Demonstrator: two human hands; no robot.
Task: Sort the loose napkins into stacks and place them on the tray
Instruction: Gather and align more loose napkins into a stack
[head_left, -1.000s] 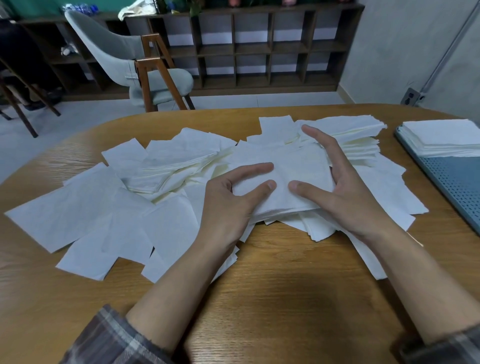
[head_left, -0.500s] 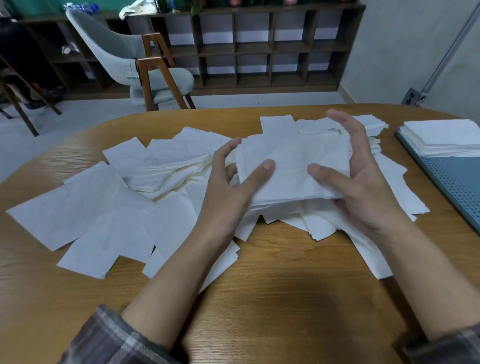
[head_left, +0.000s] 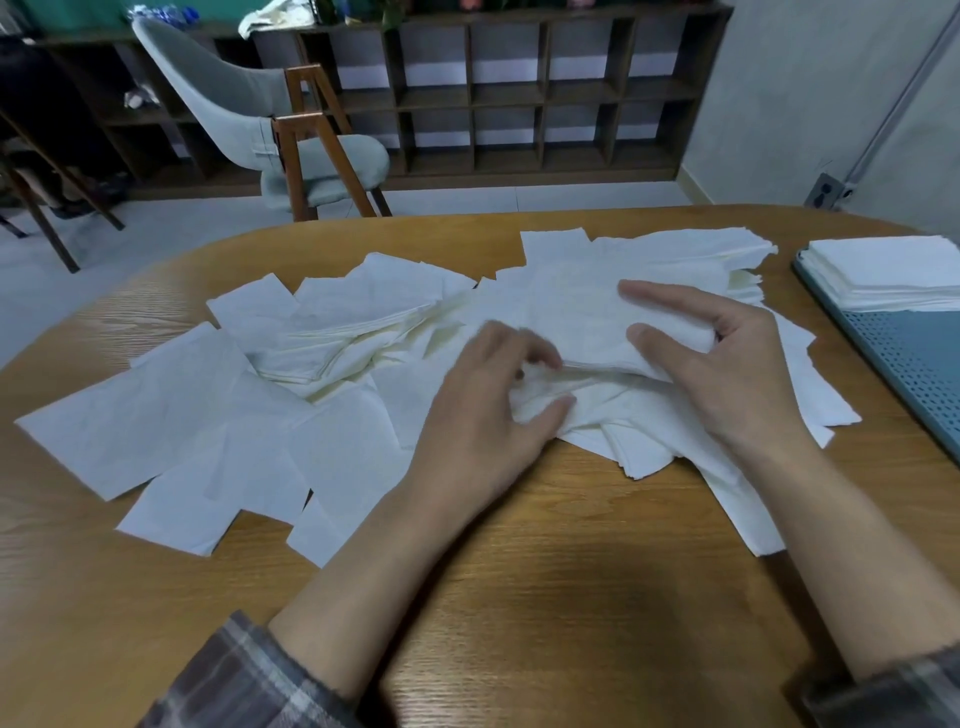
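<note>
The right hand (head_left: 727, 364) grips a small bundle of napkins (head_left: 587, 322) left of the tray (head_left: 914, 364), likely for squaring; the left hand (head_left: 483, 415), half curled, paws loose ones beneath.

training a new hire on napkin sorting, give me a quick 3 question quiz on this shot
1. True or false: the tray already carries a stack of napkins.
2. Which hand holds the small gathered stack? A. left hand B. right hand C. neither
3. Fill in: the tray sits at the table's ___ edge.

Key: 1 true. 2 B: the right hand pinches it, while the left hand is blurred at the napkins beneath. 3 right.
</note>
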